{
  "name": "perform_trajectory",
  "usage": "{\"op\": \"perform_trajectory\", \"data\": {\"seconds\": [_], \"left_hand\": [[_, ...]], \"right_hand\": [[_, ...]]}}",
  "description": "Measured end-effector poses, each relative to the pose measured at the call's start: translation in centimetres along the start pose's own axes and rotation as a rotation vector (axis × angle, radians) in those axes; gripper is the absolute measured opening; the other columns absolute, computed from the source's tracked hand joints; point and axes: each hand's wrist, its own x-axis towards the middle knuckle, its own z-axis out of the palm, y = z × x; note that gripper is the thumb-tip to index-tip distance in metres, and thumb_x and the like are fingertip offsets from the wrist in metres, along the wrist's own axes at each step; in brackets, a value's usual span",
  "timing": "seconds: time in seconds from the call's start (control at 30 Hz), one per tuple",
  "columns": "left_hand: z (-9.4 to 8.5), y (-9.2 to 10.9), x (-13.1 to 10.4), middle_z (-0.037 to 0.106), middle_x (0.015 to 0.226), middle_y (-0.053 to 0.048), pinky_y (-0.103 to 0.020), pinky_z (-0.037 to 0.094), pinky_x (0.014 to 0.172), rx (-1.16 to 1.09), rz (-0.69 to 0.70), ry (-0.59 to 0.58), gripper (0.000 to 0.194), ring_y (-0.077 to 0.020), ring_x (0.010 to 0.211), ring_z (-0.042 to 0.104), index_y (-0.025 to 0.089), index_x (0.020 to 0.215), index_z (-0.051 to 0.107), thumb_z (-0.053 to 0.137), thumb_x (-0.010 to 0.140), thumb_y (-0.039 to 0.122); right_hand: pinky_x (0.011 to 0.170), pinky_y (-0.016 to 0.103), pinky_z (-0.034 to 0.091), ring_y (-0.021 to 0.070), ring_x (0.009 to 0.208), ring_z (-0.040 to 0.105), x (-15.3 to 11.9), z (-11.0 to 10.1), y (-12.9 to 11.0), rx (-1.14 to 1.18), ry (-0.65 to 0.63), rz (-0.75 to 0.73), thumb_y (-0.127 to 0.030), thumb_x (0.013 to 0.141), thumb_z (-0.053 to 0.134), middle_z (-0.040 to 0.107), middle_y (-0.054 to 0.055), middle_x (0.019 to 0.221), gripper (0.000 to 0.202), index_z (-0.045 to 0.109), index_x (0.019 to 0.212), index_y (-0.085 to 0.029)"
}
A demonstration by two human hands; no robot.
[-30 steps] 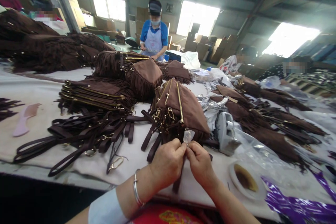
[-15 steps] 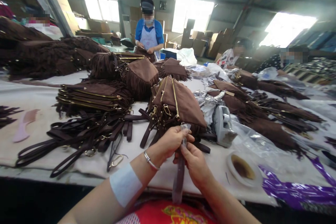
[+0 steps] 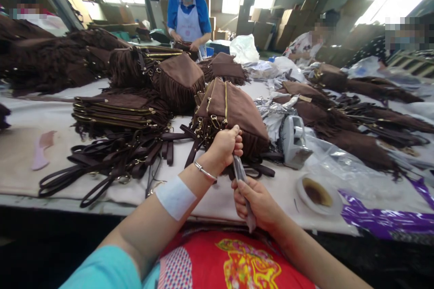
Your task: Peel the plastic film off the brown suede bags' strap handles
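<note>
A dark strip in a clear plastic sleeve [image 3: 239, 169], which looks like a strap, runs slantwise between my hands. My left hand [image 3: 226, 148] is closed in a fist around its upper end. Lower down, my right hand [image 3: 255, 199] grips the strip, with the thumb lying on top and the loose end showing below the fingers. Just beyond my left hand sits a brown fringed bag [image 3: 242, 108] with gold zippers and clasps. Left of the hands, dark brown straps [image 3: 111, 167] with metal rings lie in a tangle.
Stacked zipped bags [image 3: 115, 113] lie behind the straps. On the right are a grey tape dispenser [image 3: 294, 142], a tape roll [image 3: 317, 193], clear plastic and a purple plastic bag [image 3: 376, 216]. A pink comb [image 3: 43, 150] lies at left. A co-worker [image 3: 189, 18] stands across the table.
My hands have moved apart along the strip, the left upward and the right downward. The strip has swung from near upright to a slant. The camera view has tilted down.
</note>
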Motion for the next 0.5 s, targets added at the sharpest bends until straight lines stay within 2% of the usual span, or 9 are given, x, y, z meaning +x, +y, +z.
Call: {"op": "perform_trajectory", "data": {"seconds": [0.07, 0.2, 0.37, 0.5], "left_hand": [[0.0, -0.2, 0.3, 0.027, 0.053, 0.011, -0.016, 0.014, 0.039, 0.034, 0.042, 0.032, 0.031, -0.0021, 0.038, 0.021, 0.018, 0.076, 0.046, 0.054, 0.091, 0.044], [0.0, -1.1, 0.8, 0.029, 0.053, 0.011, -0.017, 0.015, 0.038, 0.055, 0.102, 0.094, 0.030, -0.0032, 0.037, 0.021, 0.020, 0.077, 0.043, 0.053, 0.089, 0.046], [-0.4, -2.1, 1.3, 0.031, 0.052, 0.010, -0.018, 0.017, 0.037, 0.073, 0.156, 0.084, 0.039, -0.0041, 0.037, 0.023, 0.021, 0.073, 0.039, 0.056, 0.084, 0.055], [-0.8, -2.6, 1.4, 0.036, 0.050, 0.008, -0.021, 0.029, 0.040, 0.185, 0.238, 0.150, 0.048, -0.0062, 0.038, 0.032, 0.022, 0.067, 0.038, 0.054, 0.081, 0.065]], "right_hand": [[0.034, 0.016, 0.024, 0.0033, 0.036, 0.030, -1.0, -0.8, 1.1, 0.001, -0.010, 0.045, -0.055, 0.077, 0.070, 0.040, -0.011, 0.053, 0.041, 0.052, 0.090, -0.021], [0.033, 0.015, 0.013, 0.0011, 0.035, 0.018, -1.8, -2.5, 3.0, -0.066, 0.092, 0.031, -0.065, 0.078, 0.063, 0.034, -0.012, 0.051, 0.047, 0.050, 0.086, -0.020], [0.033, 0.015, 0.015, 0.0020, 0.035, 0.017, -0.7, -3.8, 3.9, -0.213, 0.197, 0.029, -0.077, 0.068, 0.062, 0.028, -0.013, 0.046, 0.058, 0.047, 0.079, -0.021], [0.033, 0.017, 0.017, 0.0036, 0.035, 0.022, 0.1, -4.0, 4.8, -0.317, 0.228, 0.031, -0.082, 0.067, 0.057, 0.031, -0.012, 0.048, 0.063, 0.051, 0.082, -0.021]]}}
